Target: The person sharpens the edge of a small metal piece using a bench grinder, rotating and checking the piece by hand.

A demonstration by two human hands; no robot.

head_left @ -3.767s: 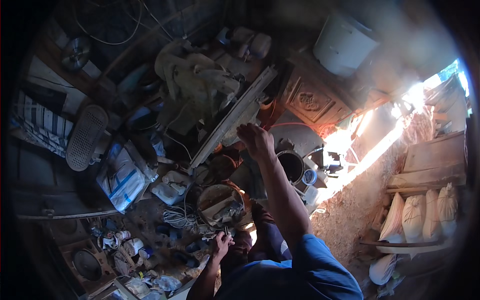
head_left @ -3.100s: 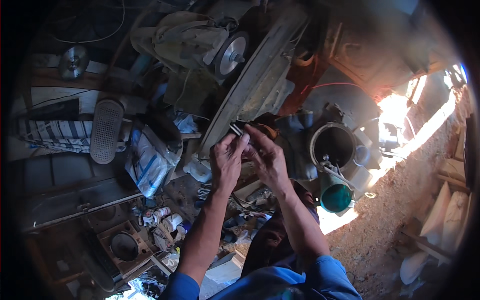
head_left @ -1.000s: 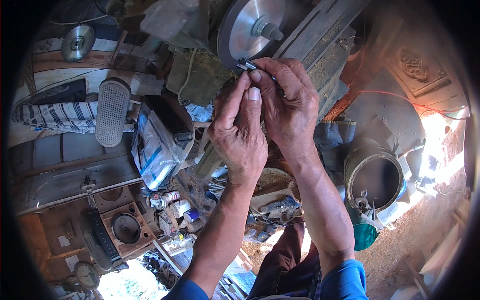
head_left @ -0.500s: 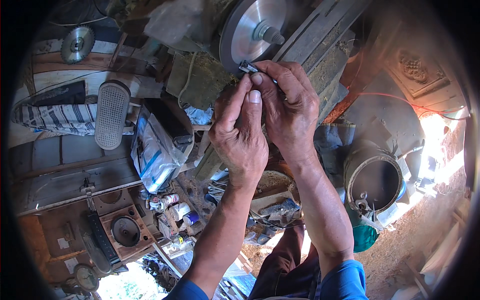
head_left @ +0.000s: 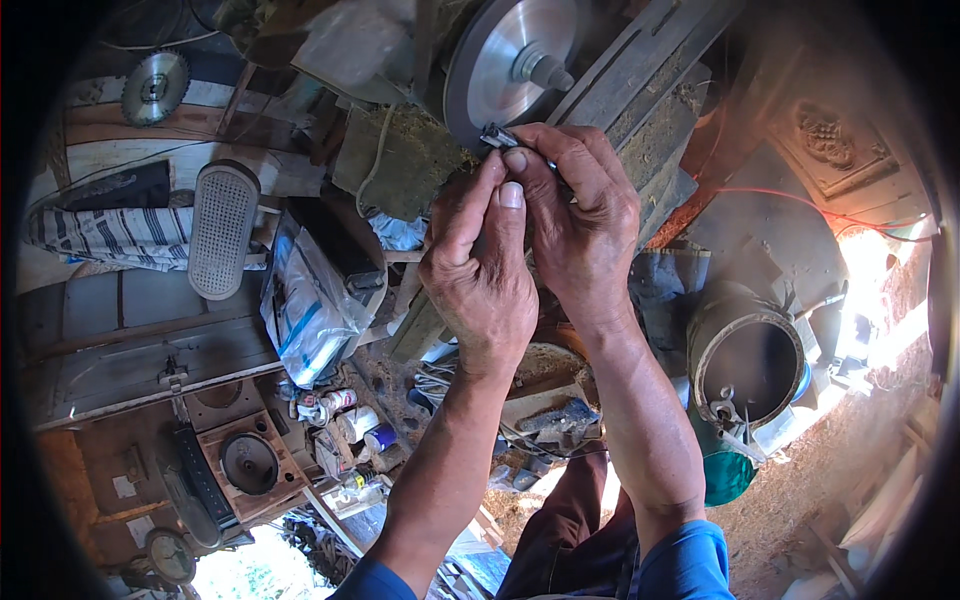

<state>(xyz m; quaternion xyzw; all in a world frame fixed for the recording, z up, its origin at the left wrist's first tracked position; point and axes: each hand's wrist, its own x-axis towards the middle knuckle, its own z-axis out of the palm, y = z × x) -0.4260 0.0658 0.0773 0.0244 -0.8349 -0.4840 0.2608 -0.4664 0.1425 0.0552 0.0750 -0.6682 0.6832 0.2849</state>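
Observation:
Both my hands meet just below a grinding wheel with a shiny metal face, a dark rim and a threaded spindle end. A small metal router bit is pinched between the thumb and fingers of my right hand, its cutter end by the wheel's lower edge. Whether it touches the rim I cannot tell. My left hand is closed, with index fingertip and thumb against the bit from below. Part of the bit's shank is hidden by the right fingers.
Slotted wooden boards covered in dust lie right of the wheel. A toothed saw blade hangs at upper left, above a long grey perforated pad. A plastic bag, a boxed speaker and a round open container stand around.
The wheel and boards sit very slightly farther right in the picture. Both hands keep the same grip on the router bit, almost unmoved.

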